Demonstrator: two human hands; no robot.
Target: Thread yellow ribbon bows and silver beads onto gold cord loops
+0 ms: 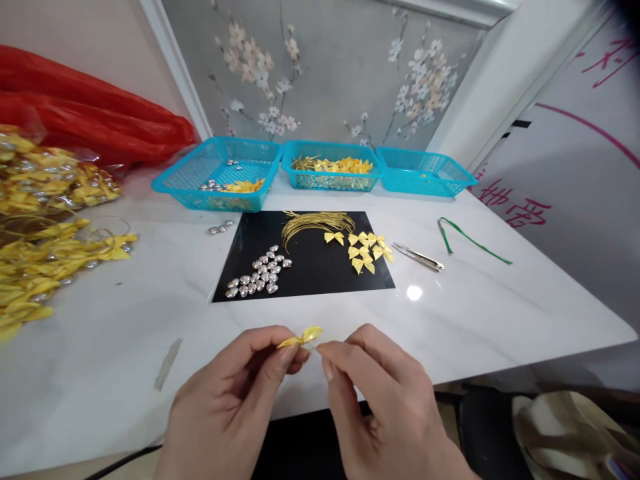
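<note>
Near the table's front edge, my left hand (pixel 240 393) pinches a yellow ribbon bow (pixel 302 339) between thumb and fingers. Close to its right, my right hand (pixel 387 393) is closed in a pinch, with a thin pale strand partly showing between its fingertips and the bow. What that strand is I cannot make out. Beyond my hands lies a black mat (pixel 305 273). On it are silver heart-shaped beads (pixel 260 272), a bundle of gold cords (pixel 320 225) and several more yellow bows (pixel 364 252).
Thread snips (pixel 419 257) and a green ribbon (pixel 473 240) lie right of the mat. Along the wall stand three blue baskets: left (pixel 175 179), middle (pixel 330 180) and right (pixel 425 185). Piled bow-and-bead strings (pixel 55 267) and a red bag (pixel 100 110) occupy the left side.
</note>
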